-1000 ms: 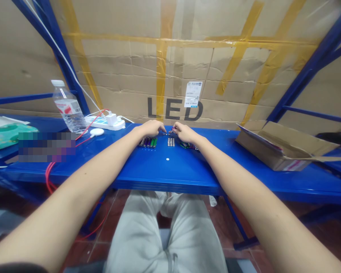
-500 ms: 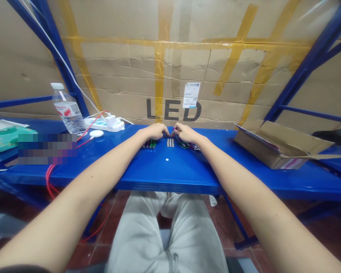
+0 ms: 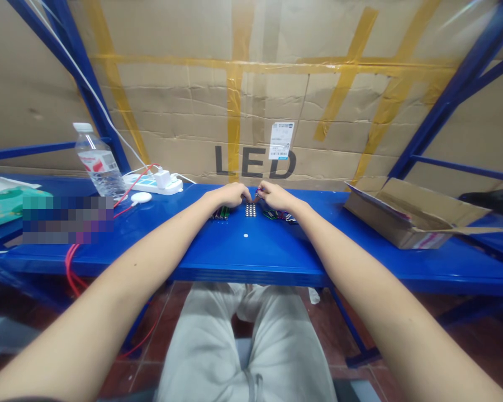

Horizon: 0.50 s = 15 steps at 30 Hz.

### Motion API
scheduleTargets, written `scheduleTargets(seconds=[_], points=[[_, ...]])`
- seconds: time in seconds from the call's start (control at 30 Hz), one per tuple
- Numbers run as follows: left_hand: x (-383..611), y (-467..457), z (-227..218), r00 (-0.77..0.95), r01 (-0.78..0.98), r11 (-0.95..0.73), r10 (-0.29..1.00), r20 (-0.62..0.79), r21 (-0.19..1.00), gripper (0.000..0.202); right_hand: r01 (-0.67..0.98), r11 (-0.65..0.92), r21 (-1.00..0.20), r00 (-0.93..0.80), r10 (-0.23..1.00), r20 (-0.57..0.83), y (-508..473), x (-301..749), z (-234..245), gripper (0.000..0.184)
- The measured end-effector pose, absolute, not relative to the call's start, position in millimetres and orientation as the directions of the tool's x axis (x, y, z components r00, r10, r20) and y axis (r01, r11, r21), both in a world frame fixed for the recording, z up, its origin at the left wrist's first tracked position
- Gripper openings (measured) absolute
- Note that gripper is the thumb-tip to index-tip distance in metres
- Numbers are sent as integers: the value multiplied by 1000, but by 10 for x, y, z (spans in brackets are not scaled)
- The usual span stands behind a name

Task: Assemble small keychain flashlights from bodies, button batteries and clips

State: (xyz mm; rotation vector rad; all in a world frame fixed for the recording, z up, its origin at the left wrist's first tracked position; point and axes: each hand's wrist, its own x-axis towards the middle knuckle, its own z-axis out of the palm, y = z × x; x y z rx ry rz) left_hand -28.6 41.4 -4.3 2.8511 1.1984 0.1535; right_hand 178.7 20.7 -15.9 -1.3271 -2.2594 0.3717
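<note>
Both my hands are together at the far side of the blue table. My left hand [image 3: 231,194] is closed with its fingers curled down, the tips at the back edge of a block of small round silvery pieces [image 3: 250,210]; anything in them is too small to tell. Beside it my right hand [image 3: 273,195] pinches a small purplish piece [image 3: 258,191] whose kind I cannot make out. Under my left wrist lie several green strips [image 3: 222,213]. By my right wrist is a loose group of green and silvery pieces [image 3: 279,215] with thin, wire-like strands.
An open cardboard box [image 3: 402,226] stands at the right. Leftward are a water bottle [image 3: 98,162], a white power strip [image 3: 157,183], red cables [image 3: 70,262] and a green packet [image 3: 12,204]. A large taped carton [image 3: 184,117] walls off the back.
The left fingers have shifted slightly at the back of the block. My right hand stays nearly in place, still pinching the small piece. The camera view has moved a little.
</note>
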Motion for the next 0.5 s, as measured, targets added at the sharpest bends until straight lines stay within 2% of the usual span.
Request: scheduleTargets(seconds=[0.3,0.5], points=[[-286,418,-49,714,692,-719,695,86,62,57,734,500,-460,-412,866,282,210,1799,-167,14],[-287,392,-22,693,702,-701,713,107,126,56,702,498,-508,-405,867,290,173,1797,-142,9]])
